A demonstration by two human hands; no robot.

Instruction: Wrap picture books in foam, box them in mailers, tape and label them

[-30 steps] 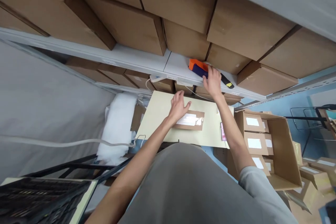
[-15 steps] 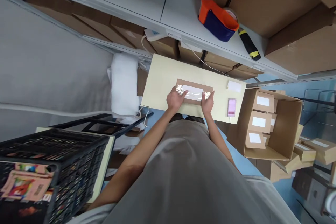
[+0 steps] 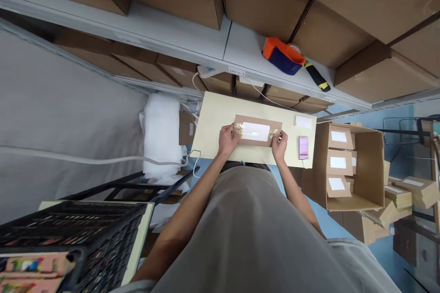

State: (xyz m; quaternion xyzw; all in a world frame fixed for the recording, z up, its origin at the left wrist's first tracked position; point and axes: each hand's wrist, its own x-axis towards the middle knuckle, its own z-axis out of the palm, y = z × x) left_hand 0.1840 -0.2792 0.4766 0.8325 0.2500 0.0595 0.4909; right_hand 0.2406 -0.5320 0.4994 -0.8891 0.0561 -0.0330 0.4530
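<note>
A small brown cardboard box with a white label under clear tape lies over the cream tabletop. My left hand grips its left end, fingers curled at the edge. At the opposite end my right hand pinches the right edge, where shiny tape wraps round. To the right of the box, a phone with a pinkish screen rests on the table, a cable at its lower end. A white paper slip lies just above the phone.
An orange-and-blue tape dispenser and a yellow-black cutter sit on the shelf ahead. Right of the table stands a large open carton holding several labelled boxes. A black crate is at lower left, a white wrap roll behind it.
My thumbs have come off the label's top, and both hands have shifted outward to the box's ends. The whole view has tilted, showing more of the shelf.
</note>
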